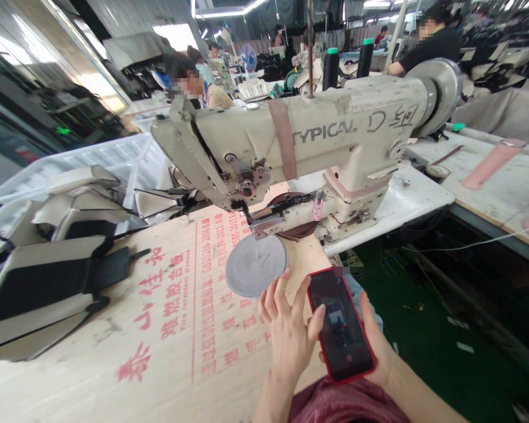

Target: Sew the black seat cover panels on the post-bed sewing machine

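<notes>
My right hand cradles a phone in a red case, its dark screen facing up. My left hand hovers beside the phone with fingers spread, the thumb reaching toward the screen's left edge. Both hands sit at the near edge of a plywood worktop printed with red characters. Just beyond the fingers lies a grey roll of tape. Behind it stands a beige sewing machine marked TYPICAL, its needle area above the roll.
Stacked beige and black sewn pieces lie on the left of the worktop, with white plastic bins behind. Black thread cones stand behind the machine. Other people work at tables farther back. A green floor gap opens on the right.
</notes>
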A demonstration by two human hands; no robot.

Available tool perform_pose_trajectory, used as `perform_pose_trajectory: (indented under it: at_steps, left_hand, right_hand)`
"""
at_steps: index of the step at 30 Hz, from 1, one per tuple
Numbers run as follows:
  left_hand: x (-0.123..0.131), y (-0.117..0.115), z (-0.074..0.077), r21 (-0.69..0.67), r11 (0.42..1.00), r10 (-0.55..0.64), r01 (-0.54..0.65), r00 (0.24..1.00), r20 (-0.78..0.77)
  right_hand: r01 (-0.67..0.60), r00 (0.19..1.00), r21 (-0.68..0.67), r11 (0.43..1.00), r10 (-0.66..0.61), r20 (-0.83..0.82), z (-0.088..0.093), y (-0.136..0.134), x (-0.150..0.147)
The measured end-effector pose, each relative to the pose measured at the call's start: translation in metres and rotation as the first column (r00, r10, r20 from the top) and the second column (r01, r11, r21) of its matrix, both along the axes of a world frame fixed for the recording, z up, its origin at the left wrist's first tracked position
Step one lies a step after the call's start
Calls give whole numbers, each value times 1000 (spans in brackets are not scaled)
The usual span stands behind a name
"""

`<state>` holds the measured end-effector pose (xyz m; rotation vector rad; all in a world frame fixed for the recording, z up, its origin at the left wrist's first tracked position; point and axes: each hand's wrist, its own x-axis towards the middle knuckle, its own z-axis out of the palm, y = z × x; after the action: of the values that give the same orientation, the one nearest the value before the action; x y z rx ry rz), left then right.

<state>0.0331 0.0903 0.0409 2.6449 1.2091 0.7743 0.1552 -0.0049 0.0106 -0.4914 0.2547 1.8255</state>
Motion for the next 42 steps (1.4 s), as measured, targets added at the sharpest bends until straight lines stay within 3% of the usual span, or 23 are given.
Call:
perform_pose_trajectory:
  at_steps: [7,12,16,24,29,36,42]
  left_hand:
    - [-3,3,6,14,999,-49,48,999,20]
    - [-22,-10,3,10,998,-63,62,984,167]
    - [-31,-25,-6,-21,998,-60,64,986,157]
    - [-28,-42,-10,9,991,-137,137,980,144]
    - [-30,-53,-15,41,978,-207,203,966,154]
    - [-28,-63,-20,32,978,-207,205,958,200]
    - [-19,-70,-24,55,981,-193,185,940,283]
  right_hand:
    - [23,1000,13,1000,-23,-2,2,3,-2]
    - [70,998,64,995,-70,-11,0,5,2]
    - [55,998,67,996,-55,-10,1,6,3]
    - [12,1000,83,996,-14,22,18,6,3]
    - [-3,1000,81,997,1,14,16,7,7]
    - [68,997,98,993,-71,33,17,6,9]
    - [40,999,102,994,-43,28,18,6,8]
